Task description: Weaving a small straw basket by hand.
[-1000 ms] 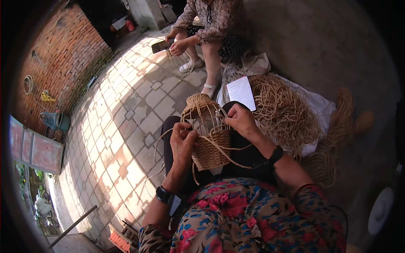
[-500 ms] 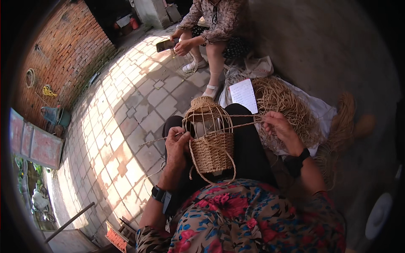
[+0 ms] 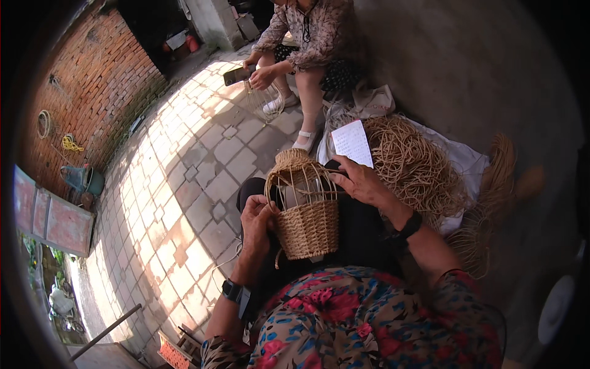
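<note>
A small basket (image 3: pixel 308 229) of tan twisted cord rests on my lap between my knees. Its near part is closely woven, bare upright stakes (image 3: pixel 301 187) show in the middle, and a narrower woven end (image 3: pixel 294 158) points away from me. My left hand (image 3: pixel 258 215) pinches the basket's left side, at the edge of the weave. On the right, my right hand (image 3: pixel 361 181) has its fingertips at the stakes, bent as if round a strand; the strand itself is mostly hidden there. A short cord end hangs at the basket's lower left.
To my right, a big heap of tan cord (image 3: pixel 409 166) lies on a white sheet (image 3: pixel 470 161), with a written paper (image 3: pixel 352 143) on it. Across from me sits a person (image 3: pixel 307 43) holding a dark phone (image 3: pixel 238 75) and a frame of thin stakes (image 3: pixel 265 101).
My right hand has come in from the right to the basket's side. The long strands stretched out to the right and the loop hanging below the basket no longer show.
</note>
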Demonstrator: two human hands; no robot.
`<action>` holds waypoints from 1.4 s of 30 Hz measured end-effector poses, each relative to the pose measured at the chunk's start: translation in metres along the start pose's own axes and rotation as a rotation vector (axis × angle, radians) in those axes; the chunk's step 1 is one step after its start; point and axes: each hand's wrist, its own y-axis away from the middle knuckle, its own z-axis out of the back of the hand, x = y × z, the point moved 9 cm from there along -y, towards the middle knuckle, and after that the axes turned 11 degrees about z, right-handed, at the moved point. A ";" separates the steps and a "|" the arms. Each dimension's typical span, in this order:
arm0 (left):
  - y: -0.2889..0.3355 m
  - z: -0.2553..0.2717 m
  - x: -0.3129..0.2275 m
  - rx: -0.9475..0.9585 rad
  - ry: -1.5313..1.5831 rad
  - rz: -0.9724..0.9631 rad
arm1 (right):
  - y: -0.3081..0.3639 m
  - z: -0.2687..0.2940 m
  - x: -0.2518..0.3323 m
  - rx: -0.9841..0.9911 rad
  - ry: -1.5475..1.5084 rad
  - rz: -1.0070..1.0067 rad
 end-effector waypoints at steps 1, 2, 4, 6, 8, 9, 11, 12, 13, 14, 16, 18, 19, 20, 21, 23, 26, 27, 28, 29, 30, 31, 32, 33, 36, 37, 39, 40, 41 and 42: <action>-0.001 0.004 0.003 -0.007 -0.004 0.005 | 0.000 -0.002 0.009 0.120 0.046 -0.117; -0.003 0.008 0.005 -0.014 -0.007 0.010 | 0.004 -0.001 0.016 0.241 0.093 -0.233; -0.002 0.000 -0.001 -0.007 0.009 0.009 | 0.021 -0.005 0.018 0.287 -0.162 -0.109; 0.005 0.008 0.002 -0.033 0.032 0.005 | 0.042 -0.005 0.014 0.315 -0.579 -0.110; 0.003 0.012 0.004 -0.037 0.067 0.005 | 0.079 0.020 -0.045 0.199 -0.753 -0.366; 0.002 0.012 0.002 -0.040 0.074 0.001 | 0.106 0.037 -0.091 0.110 -0.783 -0.478; 0.003 0.009 0.001 -0.014 0.047 0.003 | 0.175 0.065 -0.171 -0.006 -0.646 -0.600; 0.004 0.010 0.002 -0.019 0.051 0.003 | 0.203 0.085 -0.209 0.071 -0.303 -0.512; 0.002 0.012 0.003 -0.026 0.038 0.004 | 0.245 0.106 -0.250 0.103 -0.003 -0.701; -0.001 0.012 0.004 -0.030 0.024 0.004 | 0.282 0.130 -0.279 0.130 0.304 -0.880; -0.007 0.010 0.011 -0.030 0.042 0.012 | 0.311 0.150 -0.293 0.245 0.520 -0.741; -0.006 0.011 0.012 -0.036 0.039 0.024 | 0.292 0.143 -0.274 0.219 0.662 -0.571; -0.001 0.014 0.010 -0.052 0.027 0.012 | 0.243 0.135 -0.237 0.088 0.593 -0.542; 0.000 0.015 0.008 -0.054 0.020 0.001 | 0.209 0.120 -0.204 -0.058 0.066 -0.700; 0.001 0.016 0.008 -0.057 0.012 0.005 | 0.176 0.096 -0.160 -0.202 -0.470 -0.822; -0.001 0.016 0.012 -0.053 0.119 0.036 | 0.124 0.042 -0.056 0.071 -0.989 -0.588; -0.004 0.014 0.012 -0.016 0.179 0.032 | 0.107 -0.023 0.015 0.234 -1.401 -0.659; -0.003 0.011 0.010 -0.004 0.171 0.028 | 0.096 -0.032 0.015 0.051 -1.530 -0.664; -0.002 0.009 0.010 -0.005 0.171 0.024 | 0.085 -0.036 0.017 -0.137 -1.648 -0.666; -0.002 0.003 0.012 0.020 0.145 0.028 | 0.076 -0.040 0.024 -0.134 -1.647 -0.663; 0.001 0.000 0.014 0.040 0.118 0.035 | 0.068 -0.036 0.028 -0.303 -1.700 -0.606; 0.000 0.002 0.018 0.012 0.083 0.038 | 0.064 -0.029 0.027 -0.475 -1.745 -0.546; 0.000 0.006 0.017 0.008 0.084 0.039 | 0.066 -0.030 0.024 -0.470 -1.748 -0.548; 0.000 0.007 0.016 0.002 0.084 0.023 | 0.068 -0.023 0.016 -0.391 -1.483 -0.515; 0.002 0.011 0.014 -0.018 0.067 0.008 | 0.075 -0.010 0.003 -0.329 -1.015 -0.480; 0.003 0.011 0.012 -0.031 0.044 0.000 | 0.078 -0.007 -0.004 -0.260 -0.826 -0.458; 0.004 0.010 0.008 -0.037 0.015 -0.009 | 0.082 -0.008 -0.013 -0.166 -0.674 -0.490; 0.006 0.009 0.002 -0.065 -0.106 -0.042 | 0.080 -0.007 -0.015 -0.176 -0.674 -0.492; 0.008 0.007 -0.005 -0.093 -0.227 -0.076 | 0.078 -0.007 -0.016 -0.187 -0.682 -0.506; 0.011 0.001 -0.011 -0.087 -0.235 -0.078 | 0.077 -0.008 -0.018 -0.197 -0.692 -0.519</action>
